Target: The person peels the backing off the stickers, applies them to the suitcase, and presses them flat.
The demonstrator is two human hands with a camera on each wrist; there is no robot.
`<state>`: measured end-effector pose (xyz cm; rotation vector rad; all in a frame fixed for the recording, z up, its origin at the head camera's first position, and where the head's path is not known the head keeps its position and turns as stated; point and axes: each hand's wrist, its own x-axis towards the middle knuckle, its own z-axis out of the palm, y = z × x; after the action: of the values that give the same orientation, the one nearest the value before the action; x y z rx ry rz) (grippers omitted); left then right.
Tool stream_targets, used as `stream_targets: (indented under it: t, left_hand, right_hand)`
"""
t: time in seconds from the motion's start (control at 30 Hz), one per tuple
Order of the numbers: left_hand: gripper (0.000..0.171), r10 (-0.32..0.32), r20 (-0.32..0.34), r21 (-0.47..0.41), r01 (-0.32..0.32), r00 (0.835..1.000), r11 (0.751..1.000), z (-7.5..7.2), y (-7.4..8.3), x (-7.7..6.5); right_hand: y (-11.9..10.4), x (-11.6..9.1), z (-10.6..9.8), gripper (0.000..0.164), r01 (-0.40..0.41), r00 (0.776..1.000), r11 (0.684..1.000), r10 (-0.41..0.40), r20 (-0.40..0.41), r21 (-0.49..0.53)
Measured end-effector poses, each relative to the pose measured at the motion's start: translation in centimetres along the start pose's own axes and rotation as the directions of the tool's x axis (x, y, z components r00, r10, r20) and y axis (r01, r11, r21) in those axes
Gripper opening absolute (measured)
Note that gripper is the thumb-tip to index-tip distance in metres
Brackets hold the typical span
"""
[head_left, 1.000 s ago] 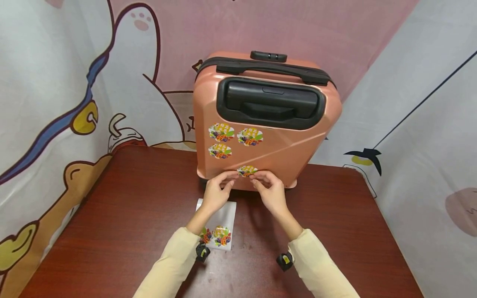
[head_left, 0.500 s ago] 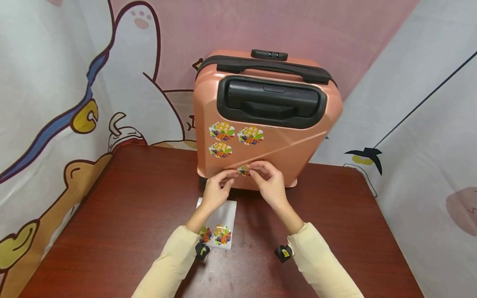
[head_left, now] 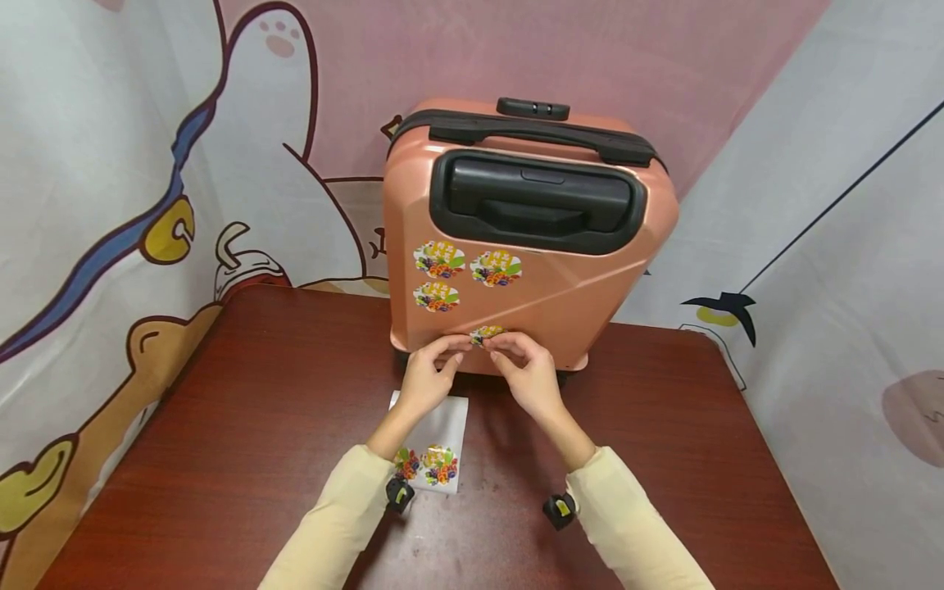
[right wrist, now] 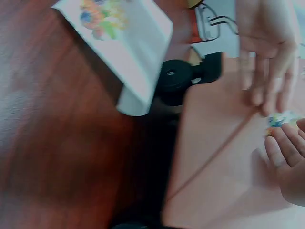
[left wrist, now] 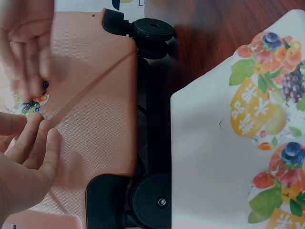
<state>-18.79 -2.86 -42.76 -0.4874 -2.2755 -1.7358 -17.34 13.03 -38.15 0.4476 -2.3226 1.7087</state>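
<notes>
On the far left, a cartoon wall cloth [head_left: 88,123] is running along the table's edge, and from there the brown tabletop [head_left: 221,459] is giving my arm broad room up to a white sheet [head_left: 448,419] with two printed stickers [head_left: 440,465], which is lying near me with a corner curling up. Just beyond it, the orange-pink suitcase [head_left: 560,299] is standing, its lower edge and black wheels [left wrist: 153,29] leaving little space before the sheet. Three stickers [head_left: 438,260] are sitting on the left of its front, below the black handle [head_left: 538,197]. To its right, more tabletop is stretching to the edge, where pale cloth with a bird [head_left: 726,310] is rising.

My left hand [head_left: 426,381] is resting low before the case, fingers loosely extended, thumb standing apart from the forefinger, tips touching the left side of a fruit sticker [head_left: 487,332]. That sticker is sitting low at the suitcase front, between my hands; whether it is lying wholly flat, I cannot tell. My right hand [head_left: 536,383] is mirroring this, fingers relaxed, tips covering part of the sticker's right side
</notes>
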Motion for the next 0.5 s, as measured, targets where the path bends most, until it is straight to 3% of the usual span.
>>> stream_targets:
  t: [0.23,0.5]
  left_hand:
    - [0.023,0.001,-0.003,0.003,-0.001,1.0,1.0,0.0,-0.1,0.0]
    - [0.023,-0.002,-0.002,0.009,0.002,1.0,1.0,0.0,-0.2,0.0]
  right_hand:
    - [0.3,0.9,0.0,0.017,0.037,0.999,0.998,-0.036,-0.023,0.053]
    - [-0.1,-0.4,0.3,0.016,-0.028,0.999,1.0,0.028,0.029,-0.006]
